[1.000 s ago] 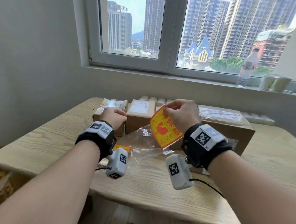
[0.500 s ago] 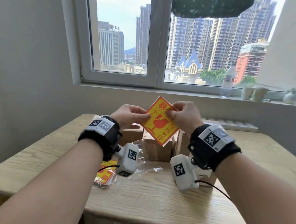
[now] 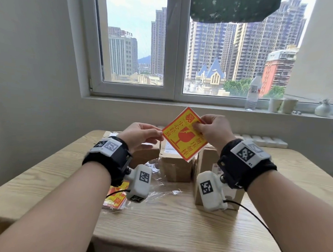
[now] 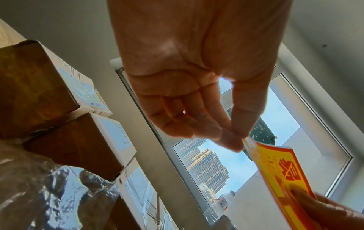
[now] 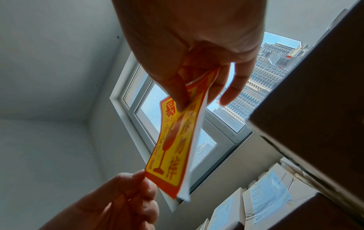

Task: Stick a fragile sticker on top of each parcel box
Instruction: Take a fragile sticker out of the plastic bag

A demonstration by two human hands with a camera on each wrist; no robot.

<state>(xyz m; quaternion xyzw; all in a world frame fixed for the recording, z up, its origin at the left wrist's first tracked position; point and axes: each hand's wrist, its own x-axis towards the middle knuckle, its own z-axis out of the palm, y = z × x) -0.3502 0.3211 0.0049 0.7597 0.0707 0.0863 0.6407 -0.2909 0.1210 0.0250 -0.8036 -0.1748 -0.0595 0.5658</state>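
Note:
I hold a yellow and red fragile sticker (image 3: 184, 134) up in front of me, tilted like a diamond, above the parcels. My right hand (image 3: 212, 128) pinches its upper right part, thumb on the printed face (image 5: 177, 137). My left hand (image 3: 142, 135) pinches its left corner between thumb and fingertips (image 4: 239, 140). The sticker's white backing shows along one edge in the right wrist view. Several brown parcel boxes stand on the wooden table (image 3: 175, 228) behind my hands: one at the left (image 3: 147, 153), one in the middle (image 3: 176, 168) and a bigger one at the right (image 3: 208, 160).
A clear plastic bag (image 3: 158, 185) lies on the table with a stack of more fragile stickers (image 3: 116, 197) under my left wrist. On the windowsill stand a water bottle (image 3: 252, 91), two cups (image 3: 282, 105) and a small vase. A white wall is at the left.
Both hands rose with the sticker from box height to in front of the windowsill wall. My left hand left the left box and took the sticker's left corner.

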